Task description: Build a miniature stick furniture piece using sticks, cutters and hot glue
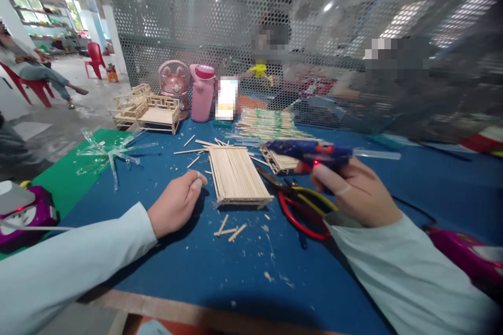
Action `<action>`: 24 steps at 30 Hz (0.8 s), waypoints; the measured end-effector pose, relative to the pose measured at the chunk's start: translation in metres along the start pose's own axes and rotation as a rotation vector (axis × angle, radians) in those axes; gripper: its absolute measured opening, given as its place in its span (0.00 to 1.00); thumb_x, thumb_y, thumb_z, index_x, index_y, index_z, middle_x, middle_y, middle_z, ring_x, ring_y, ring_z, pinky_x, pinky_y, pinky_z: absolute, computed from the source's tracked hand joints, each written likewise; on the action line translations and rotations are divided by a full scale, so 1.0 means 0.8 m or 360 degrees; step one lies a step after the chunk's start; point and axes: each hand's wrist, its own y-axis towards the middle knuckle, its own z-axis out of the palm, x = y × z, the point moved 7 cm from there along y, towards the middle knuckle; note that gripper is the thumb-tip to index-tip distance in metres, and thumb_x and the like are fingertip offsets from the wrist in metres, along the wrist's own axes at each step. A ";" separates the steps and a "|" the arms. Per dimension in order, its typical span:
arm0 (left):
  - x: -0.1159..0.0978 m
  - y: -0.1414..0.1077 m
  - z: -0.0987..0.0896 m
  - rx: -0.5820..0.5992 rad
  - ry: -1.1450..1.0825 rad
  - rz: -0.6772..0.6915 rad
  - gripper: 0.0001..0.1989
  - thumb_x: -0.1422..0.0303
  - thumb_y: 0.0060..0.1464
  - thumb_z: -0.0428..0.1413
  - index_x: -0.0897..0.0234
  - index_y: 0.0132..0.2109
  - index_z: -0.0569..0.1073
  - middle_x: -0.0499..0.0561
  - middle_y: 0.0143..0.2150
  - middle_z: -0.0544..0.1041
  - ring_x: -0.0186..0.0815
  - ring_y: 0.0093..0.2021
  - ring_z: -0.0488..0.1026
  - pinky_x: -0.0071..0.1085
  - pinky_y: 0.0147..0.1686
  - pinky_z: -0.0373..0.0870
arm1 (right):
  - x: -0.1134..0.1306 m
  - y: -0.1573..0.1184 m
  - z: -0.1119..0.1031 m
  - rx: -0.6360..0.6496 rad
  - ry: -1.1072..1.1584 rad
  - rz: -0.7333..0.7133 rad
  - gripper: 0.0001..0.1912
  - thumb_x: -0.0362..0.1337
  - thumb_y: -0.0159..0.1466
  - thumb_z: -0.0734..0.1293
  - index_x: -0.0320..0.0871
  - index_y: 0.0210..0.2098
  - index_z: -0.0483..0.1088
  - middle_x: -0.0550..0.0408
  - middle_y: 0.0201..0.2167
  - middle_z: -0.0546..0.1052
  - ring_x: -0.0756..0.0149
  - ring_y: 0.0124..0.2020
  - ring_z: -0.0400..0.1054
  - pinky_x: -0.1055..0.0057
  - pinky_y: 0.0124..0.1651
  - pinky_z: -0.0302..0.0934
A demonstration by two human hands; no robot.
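My right hand (359,186) is wrapped round a blue glue gun (310,152) with a red light and a clear glue stick out of its back. The gun is raised over the right part of the table, its nozzle to the left. My left hand (178,201) is closed, thumb against the fingers, just left of a flat panel of wooden sticks (239,175); what it pinches, if anything, is too small to make out. Scissors with red and yellow handles (302,207) lie right of the panel, partly over a second stick piece (279,161).
Loose sticks (229,231) lie on the blue table (236,272). Stick furniture (151,112), a pink flask (202,94), a phone (226,99) and bagged sticks (267,124) stand behind. Glue sticks (113,152) lie left; purple devices (29,214) flank both sides. A person (31,70) sits far left.
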 end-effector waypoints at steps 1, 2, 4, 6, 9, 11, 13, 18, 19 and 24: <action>0.002 0.001 0.000 -0.0030 -0.0046 -0.0021 0.13 0.67 0.61 0.39 0.64 0.39 0.67 0.50 0.32 0.72 0.35 0.34 0.70 0.32 0.39 0.66 | -0.013 0.006 -0.008 -0.0123 -0.0162 0.0076 0.14 0.45 0.61 0.58 0.43 0.34 0.69 0.46 0.31 0.76 0.61 0.27 0.68 0.65 0.33 0.61; 0.003 0.001 -0.001 -0.0054 -0.0094 -0.0041 0.13 0.66 0.61 0.39 0.65 0.40 0.67 0.50 0.31 0.72 0.34 0.33 0.69 0.32 0.37 0.66 | -0.025 0.012 -0.014 -0.0213 -0.0345 0.0160 0.14 0.44 0.61 0.58 0.42 0.38 0.68 0.43 0.36 0.75 0.59 0.29 0.69 0.64 0.35 0.60; 0.001 0.002 -0.003 -0.0103 -0.0167 -0.0015 0.13 0.66 0.61 0.42 0.65 0.41 0.69 0.50 0.33 0.73 0.34 0.35 0.70 0.31 0.39 0.67 | -0.050 0.024 -0.016 -0.0234 -0.0672 0.0318 0.19 0.42 0.60 0.59 0.39 0.48 0.63 0.38 0.42 0.74 0.54 0.33 0.70 0.62 0.36 0.59; -0.005 0.002 -0.008 -0.0184 -0.0188 0.0096 0.12 0.67 0.60 0.45 0.63 0.42 0.72 0.51 0.38 0.73 0.34 0.41 0.70 0.32 0.45 0.65 | -0.070 0.036 -0.010 -0.0181 -0.0783 0.0370 0.19 0.40 0.59 0.59 0.38 0.48 0.63 0.34 0.42 0.73 0.51 0.34 0.70 0.59 0.37 0.58; -0.012 0.000 -0.018 -0.0307 -0.0209 0.0216 0.12 0.68 0.59 0.47 0.62 0.42 0.74 0.51 0.40 0.73 0.34 0.44 0.69 0.33 0.48 0.64 | -0.087 0.048 0.002 -0.0113 -0.0795 0.0343 0.12 0.38 0.55 0.63 0.41 0.38 0.69 0.39 0.36 0.76 0.49 0.35 0.70 0.55 0.39 0.59; -0.013 -0.001 -0.021 -0.0345 -0.0285 0.0214 0.12 0.67 0.58 0.48 0.63 0.43 0.75 0.51 0.38 0.73 0.34 0.42 0.69 0.33 0.46 0.64 | -0.085 0.050 0.003 -0.0143 -0.0787 0.0308 0.09 0.36 0.53 0.64 0.42 0.34 0.70 0.40 0.37 0.76 0.48 0.37 0.69 0.52 0.41 0.59; -0.012 -0.002 -0.022 -0.0359 -0.0475 0.0145 0.12 0.67 0.57 0.50 0.64 0.44 0.74 0.50 0.36 0.73 0.32 0.38 0.69 0.31 0.43 0.65 | -0.065 0.046 -0.003 -0.0264 -0.0749 0.0236 0.11 0.37 0.54 0.64 0.41 0.36 0.71 0.38 0.43 0.74 0.46 0.42 0.68 0.49 0.45 0.58; -0.016 -0.008 0.000 -0.0117 -0.1320 -0.0163 0.32 0.70 0.47 0.59 0.65 0.59 0.59 0.42 0.26 0.69 0.26 0.24 0.64 0.25 0.28 0.64 | 0.044 0.018 0.014 -0.0208 -0.0216 -0.0049 0.15 0.41 0.63 0.58 0.43 0.41 0.72 0.51 0.32 0.77 0.63 0.33 0.71 0.65 0.39 0.64; -0.020 -0.010 0.007 -0.0008 -0.1451 -0.0205 0.37 0.70 0.45 0.61 0.65 0.61 0.55 0.41 0.25 0.69 0.25 0.23 0.64 0.25 0.26 0.63 | 0.071 0.011 0.034 0.0052 0.0004 -0.0167 0.13 0.40 0.62 0.59 0.45 0.38 0.74 0.53 0.30 0.77 0.65 0.31 0.70 0.67 0.37 0.64; -0.033 -0.022 0.030 0.0319 -0.1796 -0.0308 0.50 0.67 0.39 0.66 0.62 0.64 0.47 0.40 0.22 0.69 0.24 0.21 0.65 0.23 0.24 0.59 | 0.149 -0.029 0.097 0.0760 0.0787 -0.0347 0.07 0.35 0.59 0.64 0.44 0.34 0.75 0.56 0.30 0.78 0.70 0.29 0.71 0.75 0.34 0.64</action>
